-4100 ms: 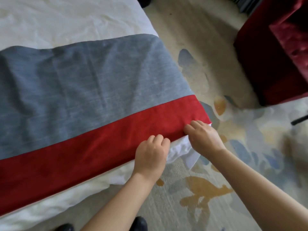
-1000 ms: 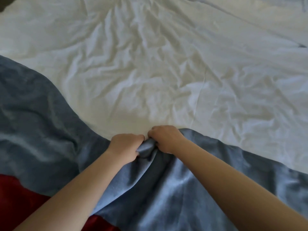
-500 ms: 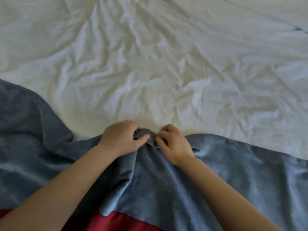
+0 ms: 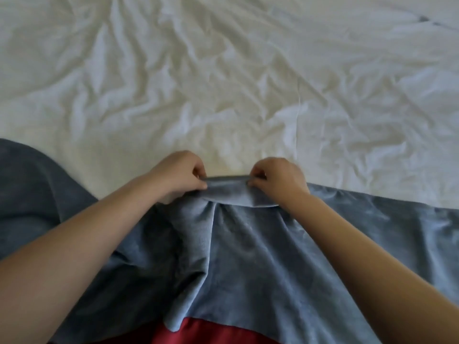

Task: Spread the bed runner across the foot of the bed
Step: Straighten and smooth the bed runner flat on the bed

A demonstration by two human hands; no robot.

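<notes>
Both hands pinch far edge of bed runner (image 4: pixel 248 244). Left hand (image 4: pixel 178 173) grip tight on blue edge. Right hand (image 4: pixel 278 178) grip tight on same edge, near left hand. Short strip pulled straight between them. Runner bunched, blue with red band (image 4: pixel 211 331), lying on wrinkled white sheet (image 4: pixel 223 83) of bed.

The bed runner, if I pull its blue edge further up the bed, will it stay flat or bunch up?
Probably bunches: the bed runner already folds deeply below the left hand and right hand. It looks floppy, sagging between both pinches. It may drag the wrinkled white sheet.
</notes>
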